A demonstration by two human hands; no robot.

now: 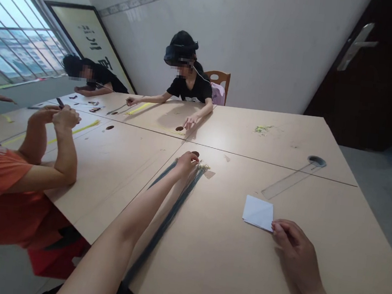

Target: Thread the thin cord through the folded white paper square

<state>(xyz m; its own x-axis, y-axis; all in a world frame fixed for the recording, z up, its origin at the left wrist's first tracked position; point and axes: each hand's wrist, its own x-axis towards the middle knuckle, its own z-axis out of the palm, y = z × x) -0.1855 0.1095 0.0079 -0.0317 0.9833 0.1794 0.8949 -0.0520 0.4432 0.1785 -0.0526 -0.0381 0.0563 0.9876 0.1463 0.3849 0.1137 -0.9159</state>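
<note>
I have the right hand [293, 243] pinching a flat white paper square [258, 212] by its lower right corner, above the pale wood-look table [211, 262]. I see the left hand [186, 163] at the pale tufted ends of long blue-grey strands [171, 217], which lie in 2 bundles, 1 on each side of the forearm. I cannot tell whether its fingers grip any.
</note>
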